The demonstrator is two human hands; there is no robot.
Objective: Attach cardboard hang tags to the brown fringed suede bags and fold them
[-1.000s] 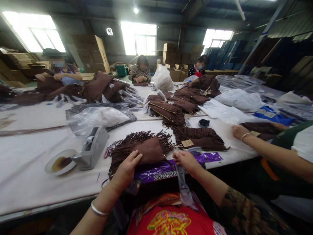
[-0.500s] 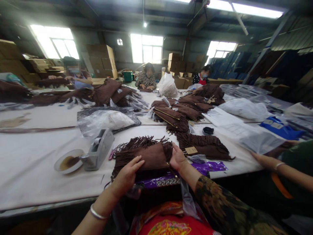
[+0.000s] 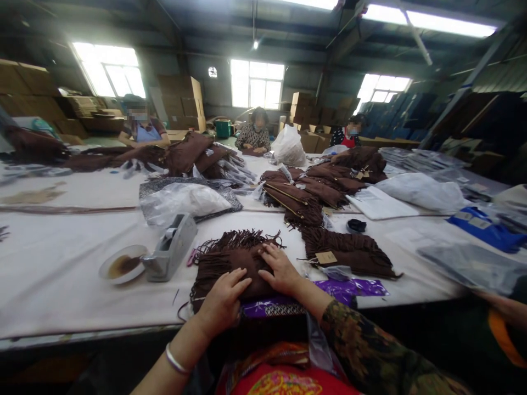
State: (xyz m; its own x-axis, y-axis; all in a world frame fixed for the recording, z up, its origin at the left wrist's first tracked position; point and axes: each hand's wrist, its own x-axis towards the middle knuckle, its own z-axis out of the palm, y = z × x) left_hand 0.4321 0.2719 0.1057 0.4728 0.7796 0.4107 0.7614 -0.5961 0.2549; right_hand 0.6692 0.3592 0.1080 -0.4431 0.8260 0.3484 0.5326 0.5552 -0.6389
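A dark brown fringed bag (image 3: 241, 259) lies on the white-covered table in front of me, its fringe spread along the far and left sides. My left hand (image 3: 228, 293) rests on the bag's near left part, fingers stretched out. Flat on its right part lies my right hand (image 3: 282, 269), fingers spread. Under the near edge shows a purple plastic packet (image 3: 272, 308). To the right sits another brown fringed bag (image 3: 356, 252) with a tan tag (image 3: 325, 258) on it.
A grey tape dispenser (image 3: 172, 249) and a white dish (image 3: 122, 265) with brown residue stand at left. Piles of brown bags (image 3: 307, 192) and clear plastic lie farther back. Several co-workers sit across the table; another person's hand (image 3: 500, 304) is at right.
My right hand has moved from gripping the bag's right edge to lying flat on top of it. The right end of the bag is now folded in or flattened. The neighbour's arm has drawn back.
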